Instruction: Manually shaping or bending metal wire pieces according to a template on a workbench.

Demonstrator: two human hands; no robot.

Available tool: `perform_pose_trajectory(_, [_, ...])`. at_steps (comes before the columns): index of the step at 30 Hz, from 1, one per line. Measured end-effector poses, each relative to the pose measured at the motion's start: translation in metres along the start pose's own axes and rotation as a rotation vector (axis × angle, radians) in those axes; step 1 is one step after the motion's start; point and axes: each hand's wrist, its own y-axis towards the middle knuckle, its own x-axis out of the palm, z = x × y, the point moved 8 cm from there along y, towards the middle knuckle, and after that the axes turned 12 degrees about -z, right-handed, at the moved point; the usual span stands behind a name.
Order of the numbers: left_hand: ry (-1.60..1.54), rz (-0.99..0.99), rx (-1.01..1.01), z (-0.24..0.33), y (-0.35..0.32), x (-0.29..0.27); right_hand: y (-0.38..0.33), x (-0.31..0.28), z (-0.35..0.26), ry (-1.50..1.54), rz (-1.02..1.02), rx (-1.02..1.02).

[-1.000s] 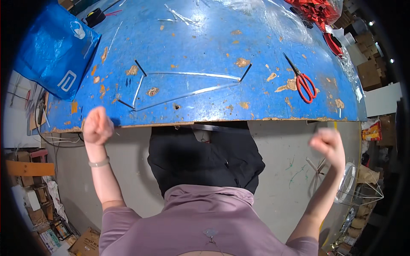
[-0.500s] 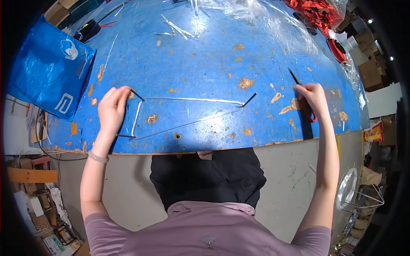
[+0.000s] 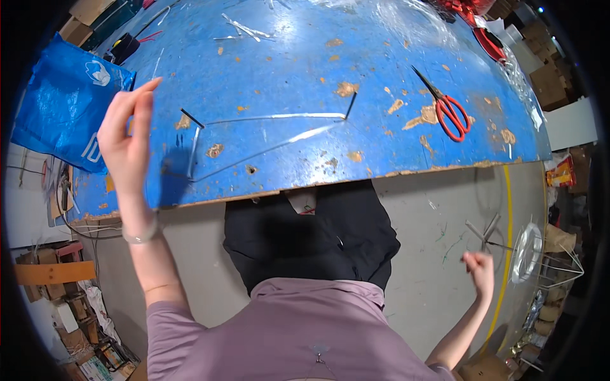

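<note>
Over the table's left part my left hand [image 3: 127, 140] is raised, index finger stretched and thumb apart, with nothing seen in it. To its right, a thin shiny strip [image 3: 305, 116] runs in a long three-sided loop around a dark peg [image 3: 192, 119] and another dark peg [image 3: 351, 106]; the loop's near left corner lies in shadow. Scissors [image 3: 452, 119] with red handles lie on the table's right side, blades pointing away. Off the table at the lower right, my right hand [image 3: 481, 270] has its fingers curled, just below a grey metal holder [image 3: 486, 238]. Whether it holds anything is not clear.
The worn blue table [image 3: 286, 82] carries cut strips [image 3: 248, 28], clear plastic film [image 3: 413, 25] and a red-and-black tool [image 3: 489, 46]. A blue bag [image 3: 63, 105] stands at left. A round wire-framed reel [image 3: 527, 254] is right of my right hand, near a yellow floor line [image 3: 508, 216].
My right hand has let go of the scissors, leaving them on the table, and moved down off the table's edge. My left hand has come away from the dark peg and risen.
</note>
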Motion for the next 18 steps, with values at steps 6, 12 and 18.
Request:
perform_pose_trajectory(6, [-0.731,-0.596,0.653,0.252,-0.058,0.176,-0.120,0.051,0.048,0.367,-0.135,-0.010])
perform_pose_trajectory(12, [-1.249,-1.303,0.620,0.354,-0.180,0.228,-0.143,0.046,-0.024,0.392,-0.113,-0.405])
perform_pose_trajectory(18, [-1.727,-1.612,-0.202,0.180,-0.163,0.176,-0.092,0.017,-0.072,-0.035,-0.322,-0.446])
